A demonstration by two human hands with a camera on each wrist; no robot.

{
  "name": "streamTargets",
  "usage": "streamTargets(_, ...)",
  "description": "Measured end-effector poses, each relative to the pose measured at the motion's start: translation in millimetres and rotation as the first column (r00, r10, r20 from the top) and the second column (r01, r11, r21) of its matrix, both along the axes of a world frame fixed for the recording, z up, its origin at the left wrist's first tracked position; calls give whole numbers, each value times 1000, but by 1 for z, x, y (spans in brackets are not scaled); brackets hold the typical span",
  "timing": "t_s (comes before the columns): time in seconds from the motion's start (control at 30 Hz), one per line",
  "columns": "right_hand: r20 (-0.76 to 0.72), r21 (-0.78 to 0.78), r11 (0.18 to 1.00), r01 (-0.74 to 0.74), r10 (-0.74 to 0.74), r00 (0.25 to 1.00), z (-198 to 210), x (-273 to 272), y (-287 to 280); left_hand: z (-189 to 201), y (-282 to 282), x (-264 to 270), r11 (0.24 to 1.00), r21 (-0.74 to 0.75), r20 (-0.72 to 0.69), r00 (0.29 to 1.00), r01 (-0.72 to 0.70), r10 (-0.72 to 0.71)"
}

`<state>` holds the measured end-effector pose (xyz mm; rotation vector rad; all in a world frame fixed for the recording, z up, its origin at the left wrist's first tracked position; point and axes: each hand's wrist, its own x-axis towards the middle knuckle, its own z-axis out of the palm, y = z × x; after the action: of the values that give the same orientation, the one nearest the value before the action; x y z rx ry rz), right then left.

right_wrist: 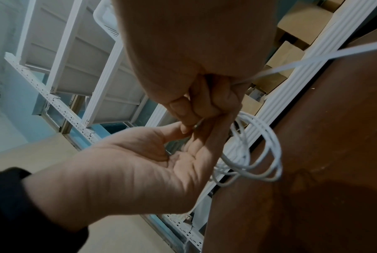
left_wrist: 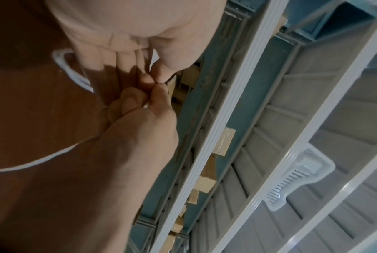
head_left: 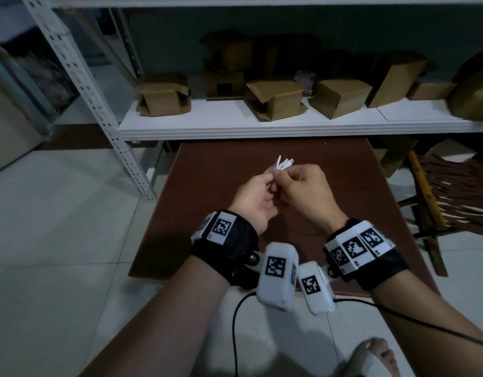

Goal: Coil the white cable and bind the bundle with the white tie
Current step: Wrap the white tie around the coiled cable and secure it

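Both hands meet above the brown table (head_left: 343, 202). The white cable (right_wrist: 263, 154) is wound into several loops that hang behind my left hand's fingers (right_wrist: 213, 137). The left hand (head_left: 271, 183) holds the bundle, thumb pressed against it. Beside it, my right hand (head_left: 285, 178) is curled into a fist around the white tie (right_wrist: 313, 59), whose flat tail runs out to the right over the table. The two thumbs touch at the bundle. White ends of the cable (head_left: 282, 163) poke up above the knuckles. One loop of the cable (left_wrist: 68, 71) shows in the left wrist view; the knot area is hidden.
A white metal shelf (head_left: 262, 123) with several cardboard boxes (head_left: 164, 96) stands just beyond the table. A wooden chair (head_left: 436, 197) sits at the right. A black wire (head_left: 236, 322) hangs from the wrist cameras. A white plastic basket (left_wrist: 296, 178) rests on a higher shelf.
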<state>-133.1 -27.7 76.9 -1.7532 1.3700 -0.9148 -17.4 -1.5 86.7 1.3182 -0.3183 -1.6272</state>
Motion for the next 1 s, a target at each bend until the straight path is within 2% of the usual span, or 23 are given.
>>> streamTargets(0.23, 18, 29, 998, -51, 50, 999, -3, 0, 1, -1, -9, 8, 999, -10, -41, 998, -37, 36)
streamTargets(0.37, 70, 56, 995, -88, 84, 994, -2, 0, 4, -7, -12, 9, 994, -16, 3, 995, -104, 104)
streamTargets(0.53, 172, 65, 996, -61, 49, 984, 0, 1, 4, -13, -15, 5, 971, -101, 27, 975, -217, 221)
streamTargets(0.63, 172, 35, 998, -47, 40, 984, 2, 0, 6, -11, -12, -2, 958, -144, 40, 966, -247, 255)
streamTargets(0.8, 241, 6, 999, -53, 50, 969, 7, -2, 8, -10, -10, -7, 954, -202, 51, 970, -222, 237)
streamTargets(1.0, 288, -73, 992, -101, 118, 950, 15, -4, 11, 1, -4, -5, 918, -329, 0, 972, -221, 234)
